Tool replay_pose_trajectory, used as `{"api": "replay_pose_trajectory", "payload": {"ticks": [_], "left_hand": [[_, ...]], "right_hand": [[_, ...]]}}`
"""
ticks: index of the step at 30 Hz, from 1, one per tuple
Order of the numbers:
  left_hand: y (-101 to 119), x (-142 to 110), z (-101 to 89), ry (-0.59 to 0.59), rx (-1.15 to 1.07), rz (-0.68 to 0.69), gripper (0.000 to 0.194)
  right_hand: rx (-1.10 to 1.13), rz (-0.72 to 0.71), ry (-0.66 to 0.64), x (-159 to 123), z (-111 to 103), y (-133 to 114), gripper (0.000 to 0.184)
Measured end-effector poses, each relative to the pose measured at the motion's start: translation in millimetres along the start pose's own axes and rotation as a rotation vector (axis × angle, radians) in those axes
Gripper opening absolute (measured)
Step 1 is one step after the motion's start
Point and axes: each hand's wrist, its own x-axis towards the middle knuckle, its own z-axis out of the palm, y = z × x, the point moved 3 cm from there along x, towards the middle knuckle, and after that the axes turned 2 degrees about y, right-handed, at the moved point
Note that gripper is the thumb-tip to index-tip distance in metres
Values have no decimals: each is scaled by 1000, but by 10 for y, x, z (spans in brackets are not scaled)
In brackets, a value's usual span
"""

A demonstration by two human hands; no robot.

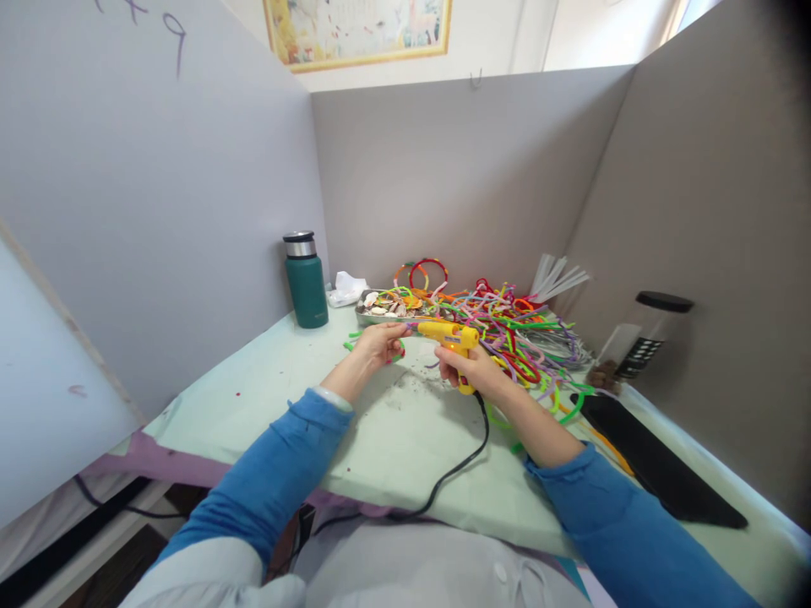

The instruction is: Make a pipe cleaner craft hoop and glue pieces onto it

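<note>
A yellow hot glue gun is gripped in my right hand, its nozzle pointing left and its black cord running down over the table's front edge. My left hand is closed in a pinch just left of the nozzle. Between its fingers is a colourful pipe cleaner piece, green and reddish where it shows; its full shape is hidden by the fingers. The nozzle tip is close to the fingertips, with a bit of purple there; whether they touch I cannot tell.
A tray of shells stands behind my hands, beside a heap of pipe cleaners. White glue sticks rise at the back. A green bottle is left; a clear jar and black slab lie right. Grey partitions surround the table.
</note>
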Motion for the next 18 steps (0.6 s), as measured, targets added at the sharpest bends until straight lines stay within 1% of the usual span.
{"api": "replay_pose_trajectory", "payload": {"ticks": [8, 11, 13, 16, 18], "left_hand": [[13, -60, 44, 9, 3, -10, 13], [22, -64, 39, 34, 9, -7, 12], [37, -61, 25, 63, 6, 18, 11], [63, -58, 6, 97, 1, 64, 10], [74, -60, 7, 96, 4, 77, 11]], "right_hand": [[-8, 3, -2, 21, -1, 43, 38], [-64, -13, 22, 30, -24, 50, 41], [-209, -12, 68, 33, -42, 56, 43], [-617, -62, 158, 27, -46, 41, 44], [-876, -109, 158, 22, -8, 35, 45]]}}
